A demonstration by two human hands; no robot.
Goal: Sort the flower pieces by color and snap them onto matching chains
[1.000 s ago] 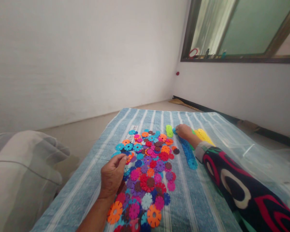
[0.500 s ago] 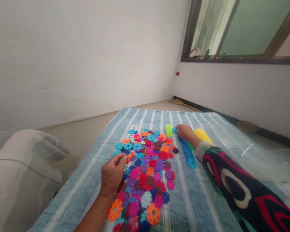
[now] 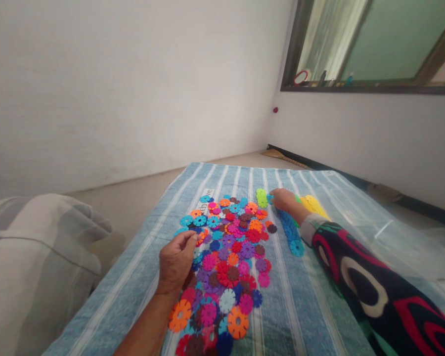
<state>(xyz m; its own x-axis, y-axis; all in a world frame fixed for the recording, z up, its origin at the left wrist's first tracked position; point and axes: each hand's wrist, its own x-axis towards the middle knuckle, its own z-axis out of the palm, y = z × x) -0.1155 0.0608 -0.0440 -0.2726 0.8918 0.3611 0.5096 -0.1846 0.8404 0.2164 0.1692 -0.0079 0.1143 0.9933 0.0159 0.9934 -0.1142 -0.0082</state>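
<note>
Mixed disc pile [image 3: 230, 247], centre frame: left hand [image 3: 176, 259] unmoved, curled at its left edge; right hand [image 3: 284, 199] unmoved, half-closed at upper end of blue disc row [image 3: 295, 246]; grips indiscernible.

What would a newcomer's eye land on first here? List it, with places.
The heap of bright flower-shaped discs fills the middle of the striped blue cloth. To its right lie a green row, a blue row and a yellow row, with the right hand at the blue row's far end. The left hand rests on the heap's left edge.
</note>
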